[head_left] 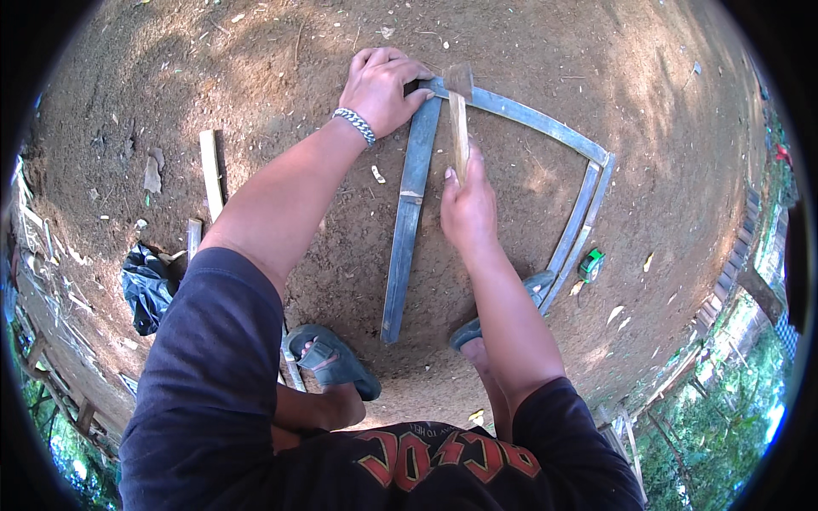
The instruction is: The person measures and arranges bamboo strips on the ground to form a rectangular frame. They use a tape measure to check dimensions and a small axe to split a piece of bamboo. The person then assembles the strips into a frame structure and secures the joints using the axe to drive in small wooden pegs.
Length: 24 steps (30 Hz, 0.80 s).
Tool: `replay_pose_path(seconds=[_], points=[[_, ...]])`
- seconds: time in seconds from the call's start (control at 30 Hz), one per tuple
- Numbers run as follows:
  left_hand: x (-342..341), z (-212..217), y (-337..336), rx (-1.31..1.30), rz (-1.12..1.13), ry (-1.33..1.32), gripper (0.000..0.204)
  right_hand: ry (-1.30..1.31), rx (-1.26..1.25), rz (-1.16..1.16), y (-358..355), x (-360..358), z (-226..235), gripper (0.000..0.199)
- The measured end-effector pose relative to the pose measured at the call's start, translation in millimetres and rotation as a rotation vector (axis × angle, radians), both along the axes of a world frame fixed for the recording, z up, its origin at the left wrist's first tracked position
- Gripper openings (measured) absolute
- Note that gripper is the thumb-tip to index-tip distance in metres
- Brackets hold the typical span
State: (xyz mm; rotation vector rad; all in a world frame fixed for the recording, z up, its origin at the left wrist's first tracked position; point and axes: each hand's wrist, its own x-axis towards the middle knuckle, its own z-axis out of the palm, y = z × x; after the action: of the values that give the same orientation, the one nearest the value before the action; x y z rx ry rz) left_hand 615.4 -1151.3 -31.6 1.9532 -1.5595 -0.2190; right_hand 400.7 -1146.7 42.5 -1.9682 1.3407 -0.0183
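My left hand (383, 85), with a metal bracelet on the wrist, presses down on the far corner of a frame of split bamboo strips (407, 221) lying on bare earth. My right hand (467, 204) grips the wooden handle of a hammer (459, 102), whose head sits over that same corner, just right of my left fingers. One long strip runs from the corner toward my feet; another strip (528, 115) runs right to a second corner, where two strips (579, 217) come back toward me.
A green tape measure (590, 264) lies right of the frame. Loose bamboo pieces (210, 175) and a dark plastic bag (146, 285) lie at the left. My feet in grey sandals (336, 362) rest near the frame's open end. Fencing and greenery ring the dirt patch.
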Motion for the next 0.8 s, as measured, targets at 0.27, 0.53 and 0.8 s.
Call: replay_pose_path(seconds=[0.27, 0.53, 0.8], points=[[-1, -1, 0, 0.023, 0.001, -0.006, 0.027, -0.259, -0.195, -0.082, 6, -3, 0, 0.059], [0, -2, 1, 0.011, -0.002, -0.012, 0.028, -0.302, -0.267, -0.048, -2, -3, 7, 0.056], [-2, -2, 1, 0.03, 0.011, -0.028, 0.028, -0.018, -0.066, -0.028, -6, -4, -5, 0.051]])
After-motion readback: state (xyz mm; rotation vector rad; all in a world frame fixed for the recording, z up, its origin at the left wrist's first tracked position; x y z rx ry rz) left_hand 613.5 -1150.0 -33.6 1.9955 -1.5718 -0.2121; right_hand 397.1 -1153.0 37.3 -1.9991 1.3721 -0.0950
